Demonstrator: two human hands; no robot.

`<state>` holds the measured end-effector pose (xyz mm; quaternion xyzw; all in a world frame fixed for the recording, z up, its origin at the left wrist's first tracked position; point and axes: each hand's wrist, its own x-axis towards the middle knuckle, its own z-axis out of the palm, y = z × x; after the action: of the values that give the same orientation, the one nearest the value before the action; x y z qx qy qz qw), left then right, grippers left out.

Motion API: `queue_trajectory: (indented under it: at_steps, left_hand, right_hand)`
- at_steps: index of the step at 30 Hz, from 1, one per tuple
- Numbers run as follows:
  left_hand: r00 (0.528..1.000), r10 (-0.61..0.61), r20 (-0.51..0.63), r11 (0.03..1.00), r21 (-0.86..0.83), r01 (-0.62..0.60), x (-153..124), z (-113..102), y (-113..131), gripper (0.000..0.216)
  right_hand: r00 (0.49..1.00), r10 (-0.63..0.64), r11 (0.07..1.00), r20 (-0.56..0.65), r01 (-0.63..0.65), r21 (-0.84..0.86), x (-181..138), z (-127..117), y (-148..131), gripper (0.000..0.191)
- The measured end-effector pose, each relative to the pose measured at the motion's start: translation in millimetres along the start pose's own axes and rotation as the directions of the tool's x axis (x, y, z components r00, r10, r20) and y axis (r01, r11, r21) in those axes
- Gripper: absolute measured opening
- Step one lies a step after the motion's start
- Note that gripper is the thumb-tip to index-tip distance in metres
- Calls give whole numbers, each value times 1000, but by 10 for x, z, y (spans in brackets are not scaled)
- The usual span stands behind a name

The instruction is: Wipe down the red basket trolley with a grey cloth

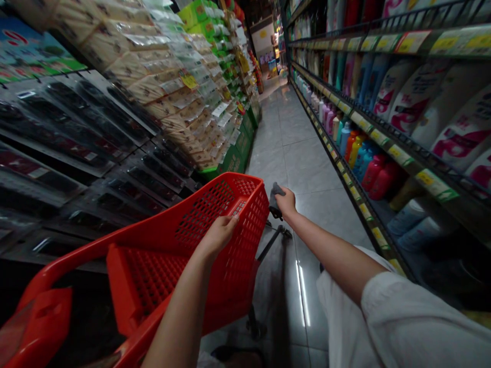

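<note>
A red plastic shopping cart (pixel 161 240) with perforated walls stands tilted in front of me in a shop aisle. My left hand (pixel 218 235) rests on its rim, fingers curled over the edge. My right hand (pixel 286 202) is closed around the cart's grey handle grip (pixel 275 197), which sits on a dark metal bar (pixel 270 245) just past the basket's far corner. The inside of the basket is mostly dark and I cannot see anything in it.
Shelves of bottles (pixel 364 153) with yellow price tags line the right side. Hanging black packets (pixel 76 143) and beige packs (pixel 169 87) fill the left racks. A grey tiled floor (pixel 291 138) runs down the aisle ahead.
</note>
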<state>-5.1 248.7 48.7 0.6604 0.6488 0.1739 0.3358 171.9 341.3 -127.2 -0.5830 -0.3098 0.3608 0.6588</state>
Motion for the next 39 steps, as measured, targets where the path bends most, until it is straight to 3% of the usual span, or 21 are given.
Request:
queue_trajectory:
  at_steps: [4,6,9,14,16,19,21,23,28,31,34,36,39]
  left_hand:
    - [1000,-12,-21,1000,6,12,4,14,-22,37]
    - [1000,-16,-21,1000,17,16,11,19,-33,37]
    - [999,-24,-23,999,32,25,27,18,-51,37]
    - [1000,11,1,998,63,-11,51,6,-67,36]
    - [999,39,31,997,66,-41,58,6,-56,35]
    - [997,54,50,997,49,-57,74,16,-24,32]
    - [998,48,48,998,42,-50,86,26,-3,31]
    - [998,39,49,998,45,-41,95,33,10,31]
    - [997,49,54,997,53,-52,107,34,4,33]
    - [998,55,32,997,56,-57,133,39,-8,35]
    - [999,38,28,998,57,-40,158,54,2,36]
    - [999,34,30,997,65,-36,157,64,23,36]
    - [1000,20,12,996,88,-21,135,72,59,35]
  right_hand:
    - [957,-255,967,141,252,41,-19,93,-3,59]
    - [943,-286,956,168,292,-10,-66,107,37,69]
    - [965,-190,969,181,214,-125,-186,82,175,72]
    - [963,122,975,239,-71,-209,-321,84,257,48]
    - [979,69,987,192,-39,-156,-290,130,155,49]
    - [975,-185,976,122,197,-95,-233,179,-2,61]
    - [955,-269,952,127,284,-113,-246,167,-20,64]
    - [958,-231,949,167,260,-178,-296,133,36,63]
    - [963,29,940,267,64,-334,-337,134,108,55]
    - [961,-104,934,256,183,-308,-326,194,-33,61]
    - [903,-268,861,335,381,-338,-423,195,-132,73]
    - [893,-226,810,390,394,-434,-517,165,-110,77]
    - [939,-60,824,340,239,-514,-555,144,-18,74]
